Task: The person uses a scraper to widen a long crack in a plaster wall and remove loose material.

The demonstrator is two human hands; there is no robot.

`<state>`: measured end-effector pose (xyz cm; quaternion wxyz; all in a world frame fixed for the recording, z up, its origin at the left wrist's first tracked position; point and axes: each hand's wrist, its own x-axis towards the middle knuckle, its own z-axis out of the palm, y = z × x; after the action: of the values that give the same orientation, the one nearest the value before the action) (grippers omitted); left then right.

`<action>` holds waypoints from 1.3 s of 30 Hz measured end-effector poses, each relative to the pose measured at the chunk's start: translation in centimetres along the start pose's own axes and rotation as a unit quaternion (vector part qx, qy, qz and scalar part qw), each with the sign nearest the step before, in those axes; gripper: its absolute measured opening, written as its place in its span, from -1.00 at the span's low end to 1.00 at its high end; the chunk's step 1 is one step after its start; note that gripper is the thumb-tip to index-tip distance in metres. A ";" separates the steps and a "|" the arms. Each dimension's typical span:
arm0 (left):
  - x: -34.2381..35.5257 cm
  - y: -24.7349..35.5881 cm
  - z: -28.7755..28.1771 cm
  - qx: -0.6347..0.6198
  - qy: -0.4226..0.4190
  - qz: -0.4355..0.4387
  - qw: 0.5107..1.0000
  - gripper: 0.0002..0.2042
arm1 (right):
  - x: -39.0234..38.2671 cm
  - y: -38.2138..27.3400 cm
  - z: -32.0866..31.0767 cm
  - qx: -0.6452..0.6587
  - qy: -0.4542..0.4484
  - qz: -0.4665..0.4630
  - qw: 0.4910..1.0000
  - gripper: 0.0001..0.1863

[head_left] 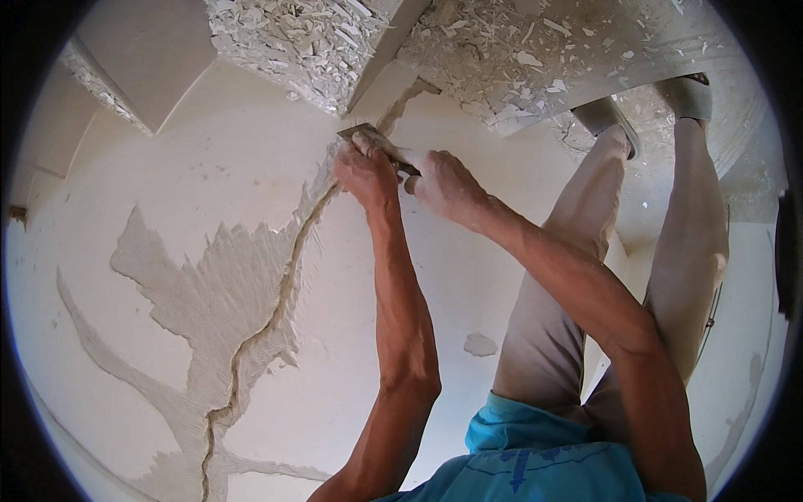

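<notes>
A: Where do we have the scraper?
B: Upper centre of the frame, flat blade pointing up-left, against the white wall, near the top of the crack line

A: Grip state?
B: Both clamped on the scraper. We see the left hand curled in at the blade end, right hand closed at the handle end. Exact finger placement underneath is hidden, so we can't tell that part

A: Hands apart?
B: Just beside each other, dark bit of handle showing between them

A: What do we get on the crack?
B: Jagged, runs from the lower left of the frame up toward the left hand. Rough grey patch spreads around it, mostly on its left side. Small separate grey spot right of centre

A: Debris?
B: Pale chips piled thick at top centre-left, more loose chips scattered at top right

A: Anything else we should log?
B: Legs in light trousers on the right side, shoes at upper right, teal shirt along the bottom edge
</notes>
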<state>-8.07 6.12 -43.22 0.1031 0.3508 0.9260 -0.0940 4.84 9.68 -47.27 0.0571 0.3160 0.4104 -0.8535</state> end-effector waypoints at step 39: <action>-2.6 1.5 0.9 0.001 -0.030 -0.035 0.999 -0.61 | -1.3 1.0 1.1 -0.001 0.064 0.007 0.998 -0.59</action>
<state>-5.00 5.35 -43.57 0.1273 0.3154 0.9340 -0.1095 5.67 8.03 -46.66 0.0371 0.3731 0.4116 -0.8307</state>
